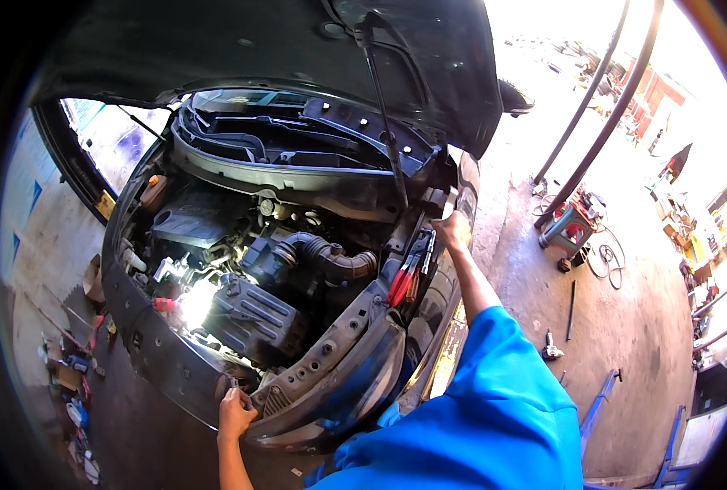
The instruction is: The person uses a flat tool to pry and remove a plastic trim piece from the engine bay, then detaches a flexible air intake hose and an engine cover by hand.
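Observation:
My left hand [237, 415] is at the front edge of a dark car [171, 347], by the front corner of the engine bay. Its fingers are curled in a pinch, and a small dark thing shows at the fingertips. Over by the fender, my right hand [453, 230] is bent closed at the far end of a row of hand tools. What is in it is hidden. Red-handled pliers [400, 286] and several metal tools lie along the fender edge just nearer than that hand. A bright work light [197, 304] glows in the engine bay beside the black ribbed air filter box [257, 320].
The raised hood [241, 49] hangs over the engine, held by a strut [386, 131]. A ridged intake hose [331, 255] crosses the bay. On the floor to the right are a stool with tools [570, 226], an air gun [552, 347] and a blue metal bar [598, 402].

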A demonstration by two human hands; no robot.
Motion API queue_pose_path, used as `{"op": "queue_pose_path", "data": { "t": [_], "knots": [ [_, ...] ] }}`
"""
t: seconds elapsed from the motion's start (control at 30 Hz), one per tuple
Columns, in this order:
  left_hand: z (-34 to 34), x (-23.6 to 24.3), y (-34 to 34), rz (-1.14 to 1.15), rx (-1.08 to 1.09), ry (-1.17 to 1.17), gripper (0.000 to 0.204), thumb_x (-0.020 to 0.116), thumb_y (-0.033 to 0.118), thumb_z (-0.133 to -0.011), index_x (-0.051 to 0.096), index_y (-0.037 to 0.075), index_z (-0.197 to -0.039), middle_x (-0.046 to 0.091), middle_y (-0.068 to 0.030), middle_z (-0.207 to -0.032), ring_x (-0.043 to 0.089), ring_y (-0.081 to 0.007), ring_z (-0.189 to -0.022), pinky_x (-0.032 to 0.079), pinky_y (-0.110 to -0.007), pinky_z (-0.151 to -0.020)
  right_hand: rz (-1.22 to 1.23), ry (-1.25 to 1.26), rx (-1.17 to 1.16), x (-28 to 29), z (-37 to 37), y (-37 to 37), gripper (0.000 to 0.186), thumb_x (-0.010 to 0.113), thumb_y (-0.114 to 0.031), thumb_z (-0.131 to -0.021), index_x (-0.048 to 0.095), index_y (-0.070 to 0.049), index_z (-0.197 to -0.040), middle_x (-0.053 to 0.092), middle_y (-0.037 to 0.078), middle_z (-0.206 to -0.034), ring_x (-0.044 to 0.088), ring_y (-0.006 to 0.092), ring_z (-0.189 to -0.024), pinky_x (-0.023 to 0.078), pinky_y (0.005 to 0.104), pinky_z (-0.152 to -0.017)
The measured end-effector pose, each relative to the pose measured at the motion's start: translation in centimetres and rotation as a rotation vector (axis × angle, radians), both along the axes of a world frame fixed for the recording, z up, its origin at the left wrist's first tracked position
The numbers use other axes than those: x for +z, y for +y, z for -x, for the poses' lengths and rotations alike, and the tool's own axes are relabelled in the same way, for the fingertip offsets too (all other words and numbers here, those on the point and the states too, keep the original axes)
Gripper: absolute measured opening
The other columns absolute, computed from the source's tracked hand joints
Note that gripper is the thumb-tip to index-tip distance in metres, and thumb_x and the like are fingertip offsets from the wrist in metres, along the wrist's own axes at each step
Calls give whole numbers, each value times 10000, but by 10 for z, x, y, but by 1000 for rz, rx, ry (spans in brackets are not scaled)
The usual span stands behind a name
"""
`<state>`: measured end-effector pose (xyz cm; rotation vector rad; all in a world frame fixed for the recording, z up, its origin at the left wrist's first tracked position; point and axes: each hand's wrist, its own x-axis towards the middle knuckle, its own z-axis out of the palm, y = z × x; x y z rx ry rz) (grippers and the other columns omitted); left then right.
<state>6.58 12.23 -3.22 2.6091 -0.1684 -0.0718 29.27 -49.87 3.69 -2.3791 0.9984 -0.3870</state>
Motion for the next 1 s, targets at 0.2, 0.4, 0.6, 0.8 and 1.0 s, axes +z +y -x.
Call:
{"op": "queue_pose_path", "data": {
  "t": [0.2, 0.4, 0.6, 0.8, 1.0],
  "knots": [
    [1, -8, 4, -6, -33, -67, 178, 677, 29, -654, 538, 0, -761, 538, -153, -741, 561, -324, -642, 455, -416, -593, -493, -442, 165, -1, 66, 3, 231, 640, -199, -813, 659, 24, -760, 606, 44, -643, 531, 106, -557, 432, 300, -520],
    [2, -6, -3, 18, -14, -73, 182, 682, 31, -661, 531, 0, -758, 554, -171, -772, 578, -371, -696, 464, -447, -627, -1021, -592, 335, 28, 190, 126, 154, 616, -150, -895, 642, 1, -879, 650, 63, -780, 593, 129, -659, 473, 260, -621],
    [3, -21, 14, 106, -22, -130, 108, 625, 41, -747, 559, 1, -822, 571, -172, -771, 603, -366, -725, 471, -444, -638, -920, -494, 672, 29, 253, 254, 188, 698, -159, -928, 680, 24, -971, 653, 14, -791, 576, 76, -749, 467, 250, -670],
    [76, -13, -3, 795, 61, 237, 163, 614, 179, -956, 622, 33, -1028, 638, -76, -867, 632, -158, -785, 505, -300, -693, -1096, -489, 633, 25, 310, 356, 170, 697, -116, -928, 686, 4, -1047, 630, -19, -862, 513, 61, -752, 415, 202, -664],
    [126, -32, -5, 1546, -177, 909, 394, 552, 387, -1011, 584, 52, -1216, 662, -54, -959, 654, -166, -860, 525, -287, -745, -983, -430, 863, -2, 360, 413, 167, 700, -84, -918, 685, -13, -1069, 587, 64, -1033, 562, 133, -924, 447, 231, -806]
  ]
}}
